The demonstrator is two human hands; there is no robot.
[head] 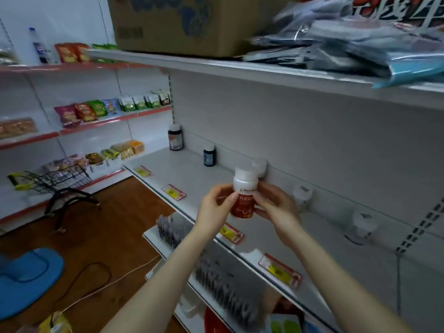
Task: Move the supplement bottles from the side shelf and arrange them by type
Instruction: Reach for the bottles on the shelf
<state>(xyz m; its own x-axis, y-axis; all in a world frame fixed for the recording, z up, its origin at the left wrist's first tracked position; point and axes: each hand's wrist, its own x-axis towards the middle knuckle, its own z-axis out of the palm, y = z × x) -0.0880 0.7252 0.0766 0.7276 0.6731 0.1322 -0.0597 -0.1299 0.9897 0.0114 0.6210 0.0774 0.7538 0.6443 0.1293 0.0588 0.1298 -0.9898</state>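
A white bottle with a red label (pixel 243 197) is held upright above the grey shelf (pixel 192 174). My left hand (pixel 217 206) pinches its left side and my right hand (pixel 276 206) grips its right side. Right behind it a second white bottle (pixel 259 165) stands by the back panel. Two more white bottles (pixel 302 194) (pixel 362 225) stand further right along the back. A small dark blue bottle (pixel 209 155) and a taller dark bottle (pixel 175 137) stand at the left end of the shelf.
A cardboard box (pixel 177 22) and stacked plastic packs (pixel 348 42) lie on the shelf above. Price tags (pixel 173 192) line the shelf's front edge. Snack shelves (pixel 96 114), a wire basket trolley (pixel 55 181) and a blue mat (pixel 26 277) are to the left. Packets fill the lower shelf (pixel 216 272).
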